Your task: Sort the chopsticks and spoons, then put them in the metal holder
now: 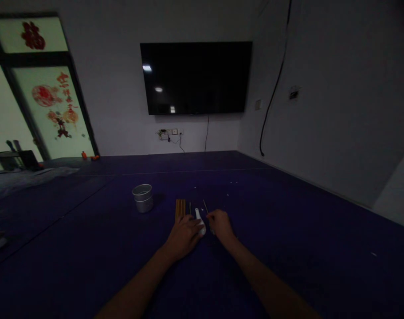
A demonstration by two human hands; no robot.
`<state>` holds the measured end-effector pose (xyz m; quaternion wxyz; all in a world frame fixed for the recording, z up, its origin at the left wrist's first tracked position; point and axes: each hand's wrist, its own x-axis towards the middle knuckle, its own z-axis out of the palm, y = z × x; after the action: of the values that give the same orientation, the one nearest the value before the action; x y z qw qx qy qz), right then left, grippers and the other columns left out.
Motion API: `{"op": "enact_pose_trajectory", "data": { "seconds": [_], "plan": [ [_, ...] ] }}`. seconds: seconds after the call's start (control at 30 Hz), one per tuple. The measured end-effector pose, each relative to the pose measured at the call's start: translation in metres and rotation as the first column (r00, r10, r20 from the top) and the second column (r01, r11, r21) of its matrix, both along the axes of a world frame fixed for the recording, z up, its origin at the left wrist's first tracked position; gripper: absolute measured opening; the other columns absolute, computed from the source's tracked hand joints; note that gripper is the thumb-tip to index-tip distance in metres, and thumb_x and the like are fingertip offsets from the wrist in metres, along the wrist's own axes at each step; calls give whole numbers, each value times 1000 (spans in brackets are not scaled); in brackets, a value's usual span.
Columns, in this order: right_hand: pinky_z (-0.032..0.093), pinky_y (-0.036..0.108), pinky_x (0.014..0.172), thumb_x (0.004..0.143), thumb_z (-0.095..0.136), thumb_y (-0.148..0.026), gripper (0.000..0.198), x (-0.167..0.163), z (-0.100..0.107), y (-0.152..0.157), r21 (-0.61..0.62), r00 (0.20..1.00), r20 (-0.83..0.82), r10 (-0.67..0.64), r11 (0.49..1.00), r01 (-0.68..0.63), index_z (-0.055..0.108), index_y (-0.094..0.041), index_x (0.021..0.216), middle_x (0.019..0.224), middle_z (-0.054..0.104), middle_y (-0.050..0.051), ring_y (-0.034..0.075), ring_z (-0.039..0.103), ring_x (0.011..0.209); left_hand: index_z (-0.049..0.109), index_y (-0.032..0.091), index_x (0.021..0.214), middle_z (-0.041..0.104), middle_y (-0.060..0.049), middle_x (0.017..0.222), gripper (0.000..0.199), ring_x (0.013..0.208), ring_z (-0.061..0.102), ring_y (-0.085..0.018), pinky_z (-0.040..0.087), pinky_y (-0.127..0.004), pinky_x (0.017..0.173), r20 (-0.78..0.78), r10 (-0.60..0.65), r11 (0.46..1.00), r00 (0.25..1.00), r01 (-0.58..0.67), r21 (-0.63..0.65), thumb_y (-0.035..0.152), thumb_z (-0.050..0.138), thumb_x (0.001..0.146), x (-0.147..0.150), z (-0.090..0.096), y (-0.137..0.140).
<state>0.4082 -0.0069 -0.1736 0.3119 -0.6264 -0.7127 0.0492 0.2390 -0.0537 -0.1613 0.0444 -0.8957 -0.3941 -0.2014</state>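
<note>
The cup [143, 199] stands left of the chopsticks [180, 208], the spoon [203, 228] right.

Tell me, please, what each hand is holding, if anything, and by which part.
The right hand pinches a slim utensil by its shaft; the left hand touches a white spoon, grip unclear.

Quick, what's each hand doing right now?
Left hand: fingers on the white spoon; whether they grip it can't be told.
Right hand: closed, holding a slim utensil.
</note>
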Motion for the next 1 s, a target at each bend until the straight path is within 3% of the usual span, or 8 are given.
{"op": "enact_pose_trajectory", "data": {
  "seconds": [0.43,1.0],
  "plan": [
    [43,23,72,78,58,-18,16,5,3,-3,-84,996,85,-5,996,12,74,-20,76,83,72,9,19,67,82,60,27,113,60,-2,123,29,114,46,-21,35,-45,95,17,-22,1000,1000,22,-21,29,44,88,-3,-4,5],
    [40,24,66,80,58,-20,19,3,-2,2,-79,993,107,42,996,-33,74,-15,72,80,72,11,19,65,76,61,25,110,59,-1,125,28,113,47,-20,36,-43,95,78,-50,995,996,56,-86,24,46,87,-5,-4,8]
  ]
}}
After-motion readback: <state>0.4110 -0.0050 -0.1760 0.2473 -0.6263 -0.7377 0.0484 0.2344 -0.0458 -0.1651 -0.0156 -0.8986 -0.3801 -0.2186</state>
